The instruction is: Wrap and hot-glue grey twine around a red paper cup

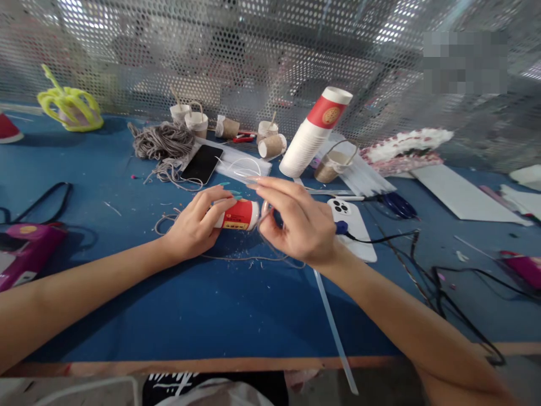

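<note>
In left hand [198, 220], holding a red cup [239, 215] of paper laid on its side, grip closed over the top, fingers bent across the printed band. Just beside the right end of the red cup, with right hand [300, 223], curling thumb and fingers into a narrow grip; cannot tell whether closed on the grey cord [253, 258] there. Along the near side of the red cup, showing more of that cord on the blue worktop [211, 316], among small white scraps.

Just right of the red cup, partly behind the right hand, showing a white phone [355, 228]. Beyond the red cup to the left, showing a black phone [203, 163] beside a heap of grey yarn [163, 141]. Beyond it to the right, showing a tall cup stack [302, 148], tilted in view, and next to that a small brown basket [329, 169] with a handle. Nearer than the red cup and to its right, showing a translucent rod [332, 321] reaching past the front edge. Well left of and beyond the red cup, showing a yellow-green basket [80, 110]; well left and slightly nearer, a purple device [46, 248]. Farthest beyond it, showing a perforated metal panel [169, 45].
</note>
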{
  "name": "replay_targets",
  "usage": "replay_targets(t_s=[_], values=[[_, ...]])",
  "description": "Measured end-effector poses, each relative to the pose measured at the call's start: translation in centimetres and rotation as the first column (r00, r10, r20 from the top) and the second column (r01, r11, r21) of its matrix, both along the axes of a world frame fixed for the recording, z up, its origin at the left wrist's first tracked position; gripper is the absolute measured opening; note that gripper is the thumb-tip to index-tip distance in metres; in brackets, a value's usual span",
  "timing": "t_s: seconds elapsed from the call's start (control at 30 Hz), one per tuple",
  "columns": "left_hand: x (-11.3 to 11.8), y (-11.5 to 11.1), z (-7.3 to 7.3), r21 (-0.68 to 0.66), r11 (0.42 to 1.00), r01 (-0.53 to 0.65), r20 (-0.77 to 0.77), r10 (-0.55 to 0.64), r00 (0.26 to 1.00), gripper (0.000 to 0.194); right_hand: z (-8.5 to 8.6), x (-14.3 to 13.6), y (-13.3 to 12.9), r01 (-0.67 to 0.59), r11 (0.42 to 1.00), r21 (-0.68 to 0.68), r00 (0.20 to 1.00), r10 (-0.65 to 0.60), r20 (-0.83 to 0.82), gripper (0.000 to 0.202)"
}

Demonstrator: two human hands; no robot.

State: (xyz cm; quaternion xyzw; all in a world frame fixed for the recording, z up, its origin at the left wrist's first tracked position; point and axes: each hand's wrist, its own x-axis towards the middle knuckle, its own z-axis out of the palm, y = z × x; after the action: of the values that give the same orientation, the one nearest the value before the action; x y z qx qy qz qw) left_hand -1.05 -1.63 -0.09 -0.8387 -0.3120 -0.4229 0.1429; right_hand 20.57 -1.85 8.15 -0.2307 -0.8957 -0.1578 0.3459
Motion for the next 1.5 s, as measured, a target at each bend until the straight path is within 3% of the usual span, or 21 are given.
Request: replay_targets(t_s=[0.1, 0.17, 0.27, 0.37, 0.53, 0.6, 0.73, 0.87, 1.3, 1.5], values=[[0.0, 0.1, -0.2, -0.016, 1.000, -0.004, 0.014, 0.004, 1.000, 0.058, 1.8, 0.0, -0.4, -0.047, 0.946, -0.322, 0.996, 0.019, -0.092, 0.035], [0.0, 0.1, -0.3, -0.024, 1.000, -0.011, 0.017, 0.011, 1.000, 0.056, 3.0, -0.1, -0.6, -0.119, 0.826, -0.551, 0.989, 0.047, -0.143, 0.031], [-0.1, 0.0, -0.3, -0.033, 0.999, -0.016, 0.004, 0.016, 1.000, 0.054, 4.4, -0.6, -0.2, -0.280, 0.584, -0.762, 0.956, 0.099, -0.275, 0.026], [-0.1, -0.1, -0.1, -0.028, 1.000, -0.004, -0.002, 0.004, 1.000, 0.056, 4.9, -1.1, 1.1, -0.409, 0.398, -0.821, 0.911, 0.128, -0.392, 0.038], [-0.1, -0.2, -0.1, -0.057, 0.998, 0.016, -0.016, -0.017, 1.000, 0.061, 4.8, -1.3, 3.5, -0.559, 0.263, -0.786, 0.829, 0.148, -0.539, 0.042], [-0.2, -0.1, -0.1, -0.059, 0.998, 0.024, -0.016, -0.025, 1.000, 0.061, 4.6, -1.1, 4.1, -0.569, 0.247, -0.784, 0.821, 0.133, -0.555, 0.042], [-0.3, -0.1, -0.1, -0.056, 0.998, 0.043, -0.009, -0.044, 0.999, 0.062, 4.1, -0.6, 5.2, -0.487, 0.331, -0.808, 0.867, 0.076, -0.492, 0.048], [-0.4, 0.0, -0.2, -0.054, 0.996, 0.072, -0.022, -0.074, 0.997, 0.063, 3.6, -0.3, 6.1, -0.448, 0.363, -0.817, 0.882, 0.031, -0.470, 0.051], [-0.3, 0.2, -0.3, -0.037, 0.994, 0.099, -0.028, -0.100, 0.995, 0.064, 2.2, -0.1, 7.5, -0.506, 0.311, -0.804, 0.854, 0.051, -0.518, 0.053], [-0.5, 0.2, -0.3, -0.030, 0.990, 0.138, -0.033, -0.139, 0.990, 0.065, 1.6, -0.3, 7.9, -0.601, 0.187, -0.777, 0.791, 0.003, -0.612, 0.047]])
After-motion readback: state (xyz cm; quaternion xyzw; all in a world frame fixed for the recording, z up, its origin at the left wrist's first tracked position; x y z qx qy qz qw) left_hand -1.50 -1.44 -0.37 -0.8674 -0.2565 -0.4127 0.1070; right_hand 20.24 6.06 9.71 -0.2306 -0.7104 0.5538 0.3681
